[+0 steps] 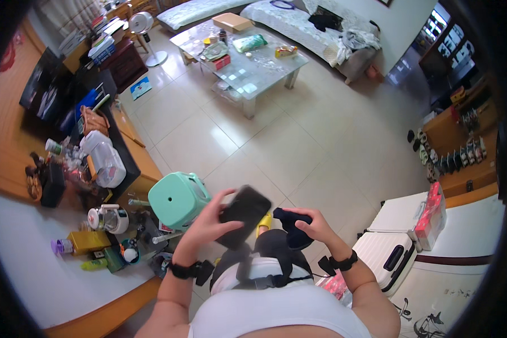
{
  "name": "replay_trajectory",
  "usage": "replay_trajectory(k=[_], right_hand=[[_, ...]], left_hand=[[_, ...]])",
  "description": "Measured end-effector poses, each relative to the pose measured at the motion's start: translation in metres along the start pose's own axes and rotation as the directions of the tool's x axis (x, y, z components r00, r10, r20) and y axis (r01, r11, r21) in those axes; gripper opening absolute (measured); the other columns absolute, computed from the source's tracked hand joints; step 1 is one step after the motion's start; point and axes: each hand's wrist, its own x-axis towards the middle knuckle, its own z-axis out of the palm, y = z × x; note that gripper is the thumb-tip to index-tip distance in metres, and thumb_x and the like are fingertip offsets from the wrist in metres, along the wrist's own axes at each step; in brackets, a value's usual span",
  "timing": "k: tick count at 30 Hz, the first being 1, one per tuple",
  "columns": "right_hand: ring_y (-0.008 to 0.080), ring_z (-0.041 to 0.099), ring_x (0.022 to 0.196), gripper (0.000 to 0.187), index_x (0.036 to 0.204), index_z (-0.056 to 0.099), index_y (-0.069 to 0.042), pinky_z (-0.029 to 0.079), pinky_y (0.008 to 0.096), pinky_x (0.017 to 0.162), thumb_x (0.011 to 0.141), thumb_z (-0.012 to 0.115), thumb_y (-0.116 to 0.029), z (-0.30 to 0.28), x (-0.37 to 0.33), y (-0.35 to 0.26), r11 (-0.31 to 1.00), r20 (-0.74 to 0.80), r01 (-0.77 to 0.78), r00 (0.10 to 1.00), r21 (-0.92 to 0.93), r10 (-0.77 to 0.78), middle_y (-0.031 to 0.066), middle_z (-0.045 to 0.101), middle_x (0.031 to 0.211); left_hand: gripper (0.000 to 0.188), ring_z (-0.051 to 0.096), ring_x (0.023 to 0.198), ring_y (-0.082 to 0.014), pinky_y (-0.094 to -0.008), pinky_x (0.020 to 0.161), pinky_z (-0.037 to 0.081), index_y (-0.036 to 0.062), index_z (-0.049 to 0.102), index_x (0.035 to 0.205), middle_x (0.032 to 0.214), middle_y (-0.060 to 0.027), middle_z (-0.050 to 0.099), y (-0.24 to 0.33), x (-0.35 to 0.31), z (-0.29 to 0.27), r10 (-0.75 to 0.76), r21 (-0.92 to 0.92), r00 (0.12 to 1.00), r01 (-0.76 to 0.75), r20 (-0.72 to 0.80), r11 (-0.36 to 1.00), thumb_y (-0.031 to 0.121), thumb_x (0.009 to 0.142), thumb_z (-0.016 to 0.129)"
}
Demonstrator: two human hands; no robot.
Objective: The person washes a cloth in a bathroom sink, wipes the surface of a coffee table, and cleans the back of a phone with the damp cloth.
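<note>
My left hand [213, 223] is wrapped round a black smartphone [247, 213], thumb across its lower part and fingers along its far edge. The phone is slightly blurred and tilted in front of my body. To its right, my right hand [316, 226] grips a bunched dark navy cloth [293, 226], whose exact kind I cannot make out. The cloth hangs down over my lap, close to the phone but apart from it. Both wrists wear black bands with small boxes on them.
A mint-green stool [177, 198] stands left of my left hand. Left of it, a cabinet top [135, 174] carries a kettle [112, 218], bottles and clear boxes. A white suitcase [380, 256] lies at my right. Farther off are a glass coffee table [259, 84] and a shoe rack [459, 160].
</note>
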Motion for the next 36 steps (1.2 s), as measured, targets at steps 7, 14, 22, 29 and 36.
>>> replay_trajectory(k=[7,14,22,29,36], right_hand=[[0.0085,0.059,0.077,0.029,0.097,0.07,0.002,0.048,0.0252,0.073,0.088,0.067,-0.026,-0.08,0.043,-0.005,0.963,-0.088,-0.165,0.978,0.215,0.188,0.0025,0.067,0.082],[0.0067,0.059,0.07,0.028,0.088,0.07,0.004,0.047,0.0221,0.065,0.09,0.065,-0.023,-0.125,0.138,-0.01,0.924,-0.207,-0.156,0.949,0.348,0.238,0.0019,0.068,0.079],[0.0068,0.06,0.069,0.029,0.087,0.07,0.004,0.047,0.0209,0.064,0.091,0.064,-0.024,-0.18,0.313,-0.008,0.836,-0.175,-0.211,0.924,0.506,0.339,0.0023,0.067,0.078],[0.01,0.062,0.086,0.029,0.1,0.069,0.005,0.049,0.0241,0.079,0.092,0.063,-0.023,-0.228,0.456,-0.03,0.92,-0.144,-0.299,0.929,0.252,0.341,0.007,0.07,0.094],[0.0144,0.063,0.096,0.024,0.107,0.068,0.003,0.047,0.0264,0.088,0.089,0.06,-0.01,-0.291,0.536,-0.034,0.957,-0.169,-0.268,0.944,0.111,0.284,0.011,0.07,0.105]], left_hand=[[0.081,0.061,0.093,-0.0185,-0.0288,0.079,0.051,0.0116,0.029,0.144,0.105,-0.0139,0.061,0.061,0.14,0.043,0.062,0.174,0.938,-0.128,0.341,0.976,0.001,0.077,0.074],[0.059,0.06,0.101,-0.0185,-0.0308,0.086,0.051,0.0054,0.041,0.138,0.112,-0.012,0.06,0.045,0.235,-0.03,-0.237,-0.184,0.926,0.298,0.295,0.937,0.008,0.085,0.067],[0.041,0.059,0.11,-0.024,-0.0444,0.094,0.05,-0.0027,0.048,0.128,0.122,-0.0125,0.057,0.025,0.357,-0.09,-0.16,-0.748,0.945,0.324,0.286,0.579,0.012,0.092,0.061],[0.033,0.063,0.103,-0.0239,-0.046,0.089,0.054,-0.0045,0.054,0.117,0.113,-0.0145,0.062,0.047,0.488,-0.161,-0.243,-0.842,0.968,0.073,-0.071,0.535,0.017,0.093,0.06],[0.024,0.065,0.092,-0.0212,-0.0448,0.085,0.057,-0.0025,0.052,0.109,0.103,-0.0119,0.062,-0.024,0.633,-0.275,-0.347,-0.789,0.909,0.034,-0.231,0.614,0.018,0.096,0.055]])
